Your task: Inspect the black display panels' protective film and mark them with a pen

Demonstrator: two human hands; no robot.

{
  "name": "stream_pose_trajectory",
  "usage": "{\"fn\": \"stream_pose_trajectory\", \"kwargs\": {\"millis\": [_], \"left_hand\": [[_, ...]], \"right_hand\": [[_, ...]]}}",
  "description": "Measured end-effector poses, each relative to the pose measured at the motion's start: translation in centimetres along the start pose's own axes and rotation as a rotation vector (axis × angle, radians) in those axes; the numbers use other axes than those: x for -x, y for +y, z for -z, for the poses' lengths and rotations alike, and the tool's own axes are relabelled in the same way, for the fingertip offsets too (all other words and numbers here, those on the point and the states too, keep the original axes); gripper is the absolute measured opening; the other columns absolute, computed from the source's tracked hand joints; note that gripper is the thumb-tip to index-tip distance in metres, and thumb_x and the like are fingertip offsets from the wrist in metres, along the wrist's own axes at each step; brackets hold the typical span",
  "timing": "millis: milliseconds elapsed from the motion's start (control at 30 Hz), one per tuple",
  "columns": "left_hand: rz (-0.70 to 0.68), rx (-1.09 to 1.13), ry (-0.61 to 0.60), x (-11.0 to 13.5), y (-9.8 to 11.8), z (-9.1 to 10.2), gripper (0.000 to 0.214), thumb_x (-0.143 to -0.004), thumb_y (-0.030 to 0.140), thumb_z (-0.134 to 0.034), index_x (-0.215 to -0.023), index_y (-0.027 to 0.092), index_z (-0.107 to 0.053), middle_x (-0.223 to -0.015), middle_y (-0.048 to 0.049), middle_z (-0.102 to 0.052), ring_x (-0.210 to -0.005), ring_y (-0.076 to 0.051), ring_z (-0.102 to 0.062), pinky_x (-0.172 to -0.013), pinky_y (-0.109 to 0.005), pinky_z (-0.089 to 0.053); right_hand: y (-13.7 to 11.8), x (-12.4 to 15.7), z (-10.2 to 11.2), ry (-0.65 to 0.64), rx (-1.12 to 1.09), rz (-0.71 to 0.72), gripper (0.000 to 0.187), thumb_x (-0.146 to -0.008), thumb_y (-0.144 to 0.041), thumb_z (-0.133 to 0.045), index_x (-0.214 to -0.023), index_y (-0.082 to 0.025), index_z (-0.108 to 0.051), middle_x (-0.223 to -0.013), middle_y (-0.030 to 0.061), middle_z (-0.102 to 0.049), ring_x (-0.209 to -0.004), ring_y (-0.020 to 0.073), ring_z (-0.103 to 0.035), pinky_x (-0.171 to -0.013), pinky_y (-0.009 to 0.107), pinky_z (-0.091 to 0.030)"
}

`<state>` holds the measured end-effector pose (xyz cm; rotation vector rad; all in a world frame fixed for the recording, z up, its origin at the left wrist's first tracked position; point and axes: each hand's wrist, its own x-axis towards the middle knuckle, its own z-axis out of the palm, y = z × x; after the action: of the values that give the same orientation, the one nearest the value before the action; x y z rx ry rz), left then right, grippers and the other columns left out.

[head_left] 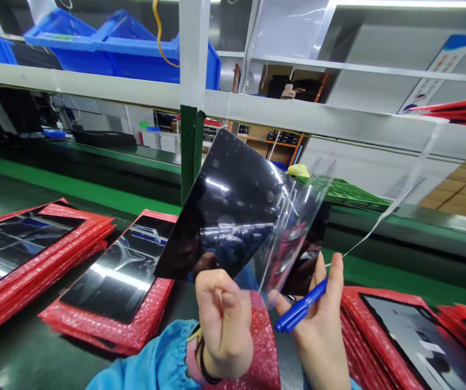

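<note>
A black glossy screen panel is raised in front of me, tilted, with light reflections and small spots on its face. My left hand is closed at its lower edge, fingers curled; the exact grip is partly hidden. Clear plastic film stands away from the panel's right side, bent and wrinkled. My right hand holds a blue marker pen across its fingers, with the thumb at the film's lower edge. Behind the film shows another dark piece, near my right fingertips. Red bubble wrap lies below, between my hands.
Red bubble-wrap pouches with dark panels on top lie at left; more pouches are stacked at right. A green post and a white shelf beam stand ahead. Blue bins sit above. A white strap hangs at right.
</note>
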<state>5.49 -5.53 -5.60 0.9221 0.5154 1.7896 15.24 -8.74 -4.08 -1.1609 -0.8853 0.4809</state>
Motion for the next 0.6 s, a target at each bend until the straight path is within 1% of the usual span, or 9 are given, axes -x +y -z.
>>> {"fn": "stream_pose_trajectory", "kwargs": {"millis": [67, 100, 200, 233, 333, 400, 500, 567, 600], "left_hand": [[-0.130, 0.025, 0.079, -1.0, 1.2, -0.4, 0.023, -0.087, 0.049, -0.058, -0.078, 0.029, -0.053, -0.057, 0.0043, -0.036, -0.048, -0.013, -0.032, -0.047, -0.027, -0.031], [-0.157, 0.040, 0.103, -1.5, 1.9, -0.6, 0.020, -0.087, 0.046, -0.060, -0.079, 0.029, -0.054, -0.059, 0.0041, -0.039, -0.050, -0.012, -0.036, -0.048, -0.026, -0.033], [-0.121, 0.116, 0.117, -3.4, 3.2, -1.1, 0.016, -0.087, 0.043, -0.062, -0.083, 0.029, -0.057, -0.073, 0.0032, -0.050, -0.063, -0.013, -0.049, -0.059, -0.023, -0.042], [-0.106, 0.150, 0.129, -4.0, 3.4, -1.1, 0.014, -0.087, 0.042, -0.063, -0.085, 0.029, -0.058, -0.077, 0.0031, -0.052, -0.069, -0.012, -0.052, -0.064, -0.023, -0.045], [-0.073, 0.235, 0.177, -5.8, 3.6, -0.9, 0.009, -0.087, 0.035, -0.063, -0.090, 0.028, -0.061, -0.085, 0.0032, -0.057, -0.079, -0.011, -0.056, -0.075, -0.021, -0.047], [-0.032, 0.269, 0.174, -6.9, 3.6, -0.6, 0.007, -0.087, 0.032, -0.063, -0.091, 0.026, -0.061, -0.088, 0.0028, -0.061, -0.083, -0.012, -0.059, -0.078, -0.023, -0.049], [0.063, 0.329, 0.172, -8.3, 3.7, -0.3, 0.007, -0.084, 0.029, -0.063, -0.088, 0.024, -0.063, -0.093, 0.0017, -0.066, -0.091, -0.016, -0.062, -0.084, -0.030, -0.050], [0.093, 0.355, 0.255, -9.1, 3.5, -0.2, 0.006, -0.081, 0.024, -0.062, -0.084, 0.021, -0.066, -0.092, 0.0015, -0.067, -0.093, -0.015, -0.062, -0.088, -0.028, -0.048], [0.094, 0.355, 0.315, -9.4, 3.4, -0.2, 0.006, -0.079, 0.022, -0.062, -0.082, 0.019, -0.067, -0.089, 0.0015, -0.067, -0.093, -0.014, -0.062, -0.090, -0.026, -0.047]], "right_hand": [[-0.4, 0.2, -0.1, -0.010, -0.004, 0.002, 0.115, -0.064, -0.022, -0.084, -0.151, -0.040, -0.011, -0.161, -0.0024, -0.018, -0.145, 0.0233, -0.023, -0.110, 0.035, -0.037], [-0.6, 0.3, -0.2, -0.017, -0.010, -0.001, 0.113, -0.066, -0.023, -0.083, -0.151, -0.040, -0.012, -0.160, -0.0021, -0.019, -0.145, 0.0234, -0.022, -0.111, 0.037, -0.035], [-1.4, 0.6, -0.3, -0.018, -0.048, -0.034, 0.103, -0.071, -0.028, -0.080, -0.151, -0.040, -0.016, -0.159, -0.0016, -0.024, -0.145, 0.0244, -0.023, -0.116, 0.043, -0.025], [-1.5, 0.7, -0.3, -0.016, -0.065, -0.042, 0.099, -0.073, -0.029, -0.078, -0.150, -0.041, -0.018, -0.159, -0.0020, -0.025, -0.145, 0.0243, -0.026, -0.116, 0.042, -0.026], [-1.6, 0.6, -0.1, -0.051, -0.171, -0.032, 0.092, -0.076, -0.026, -0.075, -0.148, -0.046, -0.021, -0.159, -0.0025, -0.024, -0.138, 0.0249, -0.039, -0.108, 0.040, -0.040], [-1.7, 0.5, 0.1, -0.104, -0.277, -0.034, 0.089, -0.077, -0.023, -0.074, -0.147, -0.046, -0.024, -0.158, -0.0002, -0.028, -0.132, 0.0252, -0.047, -0.100, 0.040, -0.049], [-2.1, 0.4, 0.4, -0.189, -0.371, -0.078, 0.078, -0.076, -0.021, -0.075, -0.142, -0.042, -0.039, -0.144, 0.0039, -0.052, -0.122, 0.0244, -0.058, -0.093, 0.039, -0.054], [-2.5, 0.4, 0.5, -0.246, -0.394, -0.104, 0.059, -0.074, -0.023, -0.077, -0.128, -0.037, -0.057, -0.122, 0.0044, -0.068, -0.109, 0.0241, -0.066, -0.089, 0.037, -0.056], [-2.8, 0.4, 0.5, -0.270, -0.404, -0.111, 0.049, -0.074, -0.024, -0.077, -0.119, -0.035, -0.064, -0.111, 0.0035, -0.072, -0.101, 0.0231, -0.069, -0.086, 0.035, -0.057]]}}
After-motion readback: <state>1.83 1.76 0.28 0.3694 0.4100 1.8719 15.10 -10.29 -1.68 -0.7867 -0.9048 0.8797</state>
